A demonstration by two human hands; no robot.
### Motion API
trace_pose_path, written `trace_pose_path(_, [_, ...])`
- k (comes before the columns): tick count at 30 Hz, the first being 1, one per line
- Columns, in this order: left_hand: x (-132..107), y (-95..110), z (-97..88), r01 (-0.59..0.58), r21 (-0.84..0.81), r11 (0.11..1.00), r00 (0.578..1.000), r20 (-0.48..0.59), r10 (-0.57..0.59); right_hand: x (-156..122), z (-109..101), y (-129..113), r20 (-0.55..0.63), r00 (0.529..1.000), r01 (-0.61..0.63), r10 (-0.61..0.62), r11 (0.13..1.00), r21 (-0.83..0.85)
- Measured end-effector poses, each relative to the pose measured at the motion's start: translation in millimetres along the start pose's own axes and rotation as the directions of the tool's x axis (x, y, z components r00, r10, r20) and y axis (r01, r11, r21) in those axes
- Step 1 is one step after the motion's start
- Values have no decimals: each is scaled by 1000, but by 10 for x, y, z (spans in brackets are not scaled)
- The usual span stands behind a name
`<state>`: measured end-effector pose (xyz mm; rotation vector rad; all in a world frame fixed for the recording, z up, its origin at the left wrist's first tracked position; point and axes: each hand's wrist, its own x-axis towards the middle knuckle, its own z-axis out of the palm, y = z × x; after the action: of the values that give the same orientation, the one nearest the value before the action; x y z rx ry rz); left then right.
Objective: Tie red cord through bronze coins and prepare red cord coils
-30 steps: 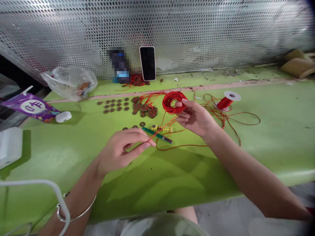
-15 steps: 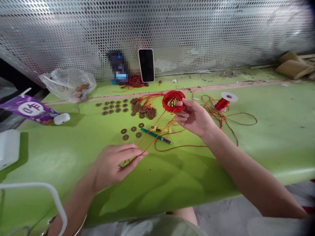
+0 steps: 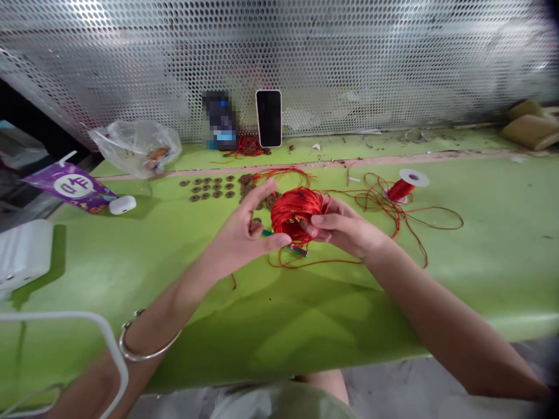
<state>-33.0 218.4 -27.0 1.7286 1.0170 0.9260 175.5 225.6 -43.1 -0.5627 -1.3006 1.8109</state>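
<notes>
A thick coil of red cord (image 3: pixel 299 203) is held above the table, its loops tilted so that the hollow faces me. My right hand (image 3: pixel 345 227) grips the coil's right side, thumb in front and fingers partly inside the ring. On the left, my left hand (image 3: pixel 244 233) has thumb and index finger spread wide, the thumb tip close to the coil's lower edge; its other fingers are partly curled. A short red cord end (image 3: pixel 234 281) hangs below that hand; whether the curled fingers hold it is hidden. Behind the coil lies a green pen (image 3: pixel 299 250), mostly covered.
Round coins with holes (image 3: pixel 217 187) lie in rows; more, tied with red cord, are behind my left hand. A spool of red cord (image 3: pixel 402 187) stands right amid loose strands. Two phones lean at the back, one a white-edged phone (image 3: pixel 269 118). A plastic bag (image 3: pixel 135 145) sits left.
My left hand has let go of the stretched strands, moved up and right to the coil and spread thumb and index finger. The coil has tilted and come lower, still in my right hand.
</notes>
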Motion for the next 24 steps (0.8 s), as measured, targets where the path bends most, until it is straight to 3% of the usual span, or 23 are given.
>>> trace_pose_path(2, [92,-13,56,-3,-54,999,997,73,7,-10,6,4,69,998,8,-1,995,-99])
trace_pose_path(5, [128,-53,73,94,-81,992,986,146,-81,-20,14,-4,131,991,21,3,983,-180])
trace_pose_path(7, [114,-84,48,161,-81,984,981,126,-150,-21,27,-7,115,993,24,0,978,-206])
trace_pose_path(10, [90,-125,10,170,-77,982,984,69,-165,-15,60,-1,102,995,11,12,976,-218])
trace_pose_path(16, [31,-138,18,164,13,986,972,168,-164,1,95,23,87,995,-19,40,972,-233])
trace_pose_path(20, [1,-140,31,111,46,993,992,62,-114,3,73,66,43,998,-35,46,973,-227])
trace_pose_path(24, [9,-178,43,113,-160,981,994,8,-113,1,59,120,-2,998,-64,64,994,-90])
